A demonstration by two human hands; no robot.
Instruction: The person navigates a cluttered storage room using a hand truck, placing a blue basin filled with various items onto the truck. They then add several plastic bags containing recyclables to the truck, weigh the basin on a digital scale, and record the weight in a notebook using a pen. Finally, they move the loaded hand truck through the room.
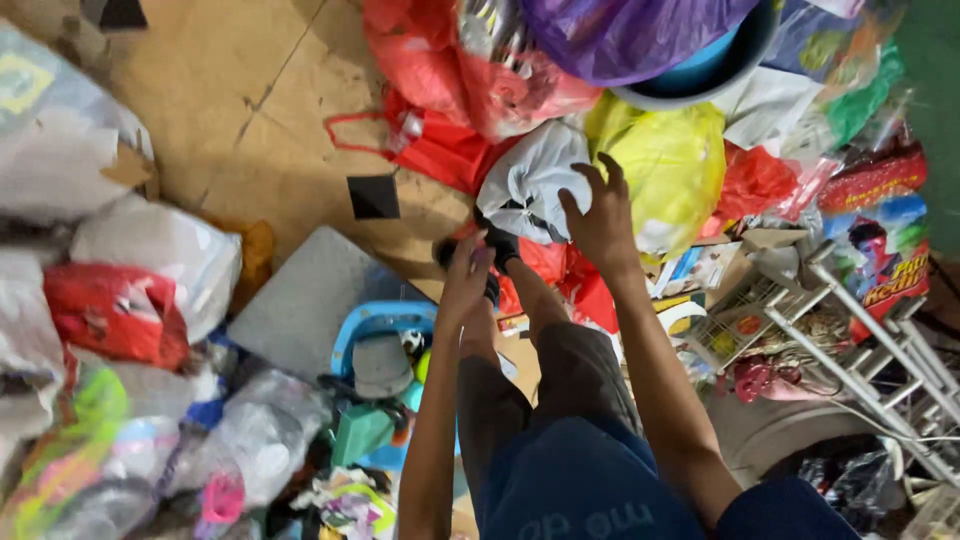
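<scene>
From the head camera, looking down past dark shorts and bare legs, the person's right hand [600, 222] reached up toward twelve o'clock, fingers spread wide and holding nothing. Its fingertips were at, perhaps just touching, a knotted white plastic bag [530, 180], which sat in the heap just left of the hand. A yellow bag [665, 160] lay just beside that at one o'clock, with red bags [450, 80] above and to the left and a purple bag [620, 35] sitting in a blue basin [715, 70] at the top of the pile.

The left hand [468, 278] was lower, near the middle of the view, with the fingers loosely curled. Whether that grip held anything small I could not tell; blur and the dark sandals under it hid the palm.

At nine o'clock, more filled bags crowded the floor. At seven o'clock a blue plastic stool [375, 325] stood among toys and scraps. At three o'clock a white wire rack [850, 320] leaned against the clutter.

The risk, as I judged it, lay in the stacking: the white bag was wedged under and against the others, so drawing it out could bring the yellow and red bags sliding, and perhaps tip the basin resting above. The thin plastic could also tear if it were gripped away from the knot.
</scene>
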